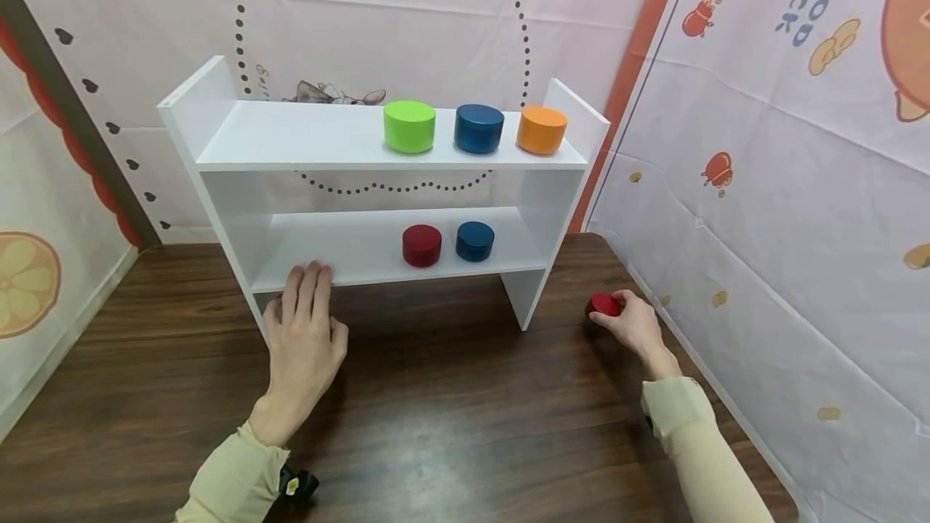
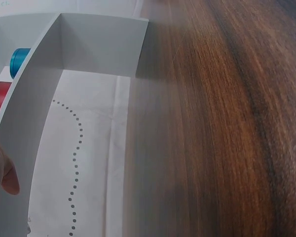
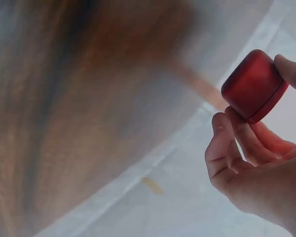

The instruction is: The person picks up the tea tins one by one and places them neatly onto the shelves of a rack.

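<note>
In the head view my right hand (image 1: 636, 324) pinches a small red round tin (image 1: 604, 305) between thumb and fingers, to the right of the white shelf (image 1: 291, 167). The right wrist view shows that red tin (image 3: 254, 86) from the side, with a seam near one end. Whether it touches the table cannot be told. My left hand (image 1: 303, 345) rests its straight fingers on the lower shelf board's front edge, at the left. On that lower board stand another red tin (image 1: 421, 246) and a small blue tin (image 1: 475, 241), side by side.
The upper board carries a green tin (image 1: 409, 127), a larger blue tin (image 1: 479, 129) and an orange tin (image 1: 541, 130). Under the shelf is a dark wooden table (image 1: 450, 402). A printed cloth wall (image 1: 785, 208) runs close beside my right arm.
</note>
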Demonstrator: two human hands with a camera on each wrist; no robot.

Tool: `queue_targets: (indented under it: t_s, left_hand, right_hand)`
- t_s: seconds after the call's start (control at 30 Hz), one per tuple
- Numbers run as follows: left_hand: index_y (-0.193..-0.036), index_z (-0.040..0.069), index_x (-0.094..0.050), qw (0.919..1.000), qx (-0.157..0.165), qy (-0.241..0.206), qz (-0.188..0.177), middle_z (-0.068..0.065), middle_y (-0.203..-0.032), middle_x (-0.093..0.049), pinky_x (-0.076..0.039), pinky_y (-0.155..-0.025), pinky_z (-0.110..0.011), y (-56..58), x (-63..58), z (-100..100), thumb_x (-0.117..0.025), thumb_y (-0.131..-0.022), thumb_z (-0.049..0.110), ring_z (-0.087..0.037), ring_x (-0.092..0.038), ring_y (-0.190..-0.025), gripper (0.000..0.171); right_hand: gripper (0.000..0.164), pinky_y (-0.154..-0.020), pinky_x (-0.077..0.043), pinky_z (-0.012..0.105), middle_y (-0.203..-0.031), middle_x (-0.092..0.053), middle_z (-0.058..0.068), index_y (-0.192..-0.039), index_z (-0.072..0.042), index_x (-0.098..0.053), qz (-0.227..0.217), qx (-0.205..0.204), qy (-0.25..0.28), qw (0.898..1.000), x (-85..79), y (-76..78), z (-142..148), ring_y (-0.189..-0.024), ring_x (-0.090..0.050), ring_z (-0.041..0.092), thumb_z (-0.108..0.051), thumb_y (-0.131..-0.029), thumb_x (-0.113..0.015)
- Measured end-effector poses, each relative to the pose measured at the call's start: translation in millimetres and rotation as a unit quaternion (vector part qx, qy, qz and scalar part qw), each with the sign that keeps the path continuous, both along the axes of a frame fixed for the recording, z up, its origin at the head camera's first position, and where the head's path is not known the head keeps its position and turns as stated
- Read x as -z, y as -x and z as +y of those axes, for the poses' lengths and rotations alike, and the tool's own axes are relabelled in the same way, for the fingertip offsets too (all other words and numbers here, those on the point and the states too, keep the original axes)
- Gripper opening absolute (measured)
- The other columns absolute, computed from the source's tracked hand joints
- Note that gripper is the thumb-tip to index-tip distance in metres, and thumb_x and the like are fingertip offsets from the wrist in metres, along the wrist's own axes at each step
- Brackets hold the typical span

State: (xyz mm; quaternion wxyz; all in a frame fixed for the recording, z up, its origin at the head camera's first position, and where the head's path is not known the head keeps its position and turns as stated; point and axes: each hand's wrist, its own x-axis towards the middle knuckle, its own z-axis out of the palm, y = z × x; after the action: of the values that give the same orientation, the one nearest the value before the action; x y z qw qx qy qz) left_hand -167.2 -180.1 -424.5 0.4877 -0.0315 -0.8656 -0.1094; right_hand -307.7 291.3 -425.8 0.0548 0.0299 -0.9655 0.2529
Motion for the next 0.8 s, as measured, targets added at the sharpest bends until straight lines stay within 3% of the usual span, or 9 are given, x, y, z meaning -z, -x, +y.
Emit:
queue_targets:
  t_s: [0.3,0.6,0.8]
  left_hand:
    - [-0.139,0.000,-0.047,1.0000,0.002,0.001,-0.002,-0.019,-0.142,-0.049,-0.036,-0.086,-0.062,0.4,-0.7,-0.1,-0.045,-0.078,0.004,-0.038,-0.041,-0.134,0.061]
    - [-0.140,0.000,-0.045,0.9999,0.003,0.006,-0.016,-0.019,-0.144,-0.047,-0.035,-0.087,-0.062,-1.3,0.2,-0.8,-0.044,-0.080,0.005,-0.039,-0.039,-0.135,0.061]
    - [-0.139,0.000,-0.046,1.0000,0.006,0.000,-0.006,-0.019,-0.143,-0.048,-0.035,-0.087,-0.062,0.0,0.6,-0.8,-0.046,-0.079,0.003,-0.038,-0.040,-0.135,0.061]
  right_hand:
    - [0.057,-0.068,-0.048,0.031,-0.104,-0.068,0.022,-0.123,0.001,-0.056,0.060,-0.062,0.037,0.996,-34.4,-22.5,-24.2,-0.085,-0.063,0.027,-0.032,-0.081,-0.074]
    - [0.054,-0.066,-0.049,0.028,-0.100,-0.071,0.014,-0.121,-0.004,-0.060,0.086,-0.130,0.073,0.985,-72.0,-47.6,-52.1,-0.082,-0.066,0.021,-0.033,-0.079,-0.077]
    - [0.050,-0.063,-0.049,0.024,-0.095,-0.071,0.007,-0.119,-0.009,-0.063,0.103,-0.165,0.094,0.976,-96.5,-60.4,-73.5,-0.075,-0.063,0.016,-0.033,-0.078,-0.078]
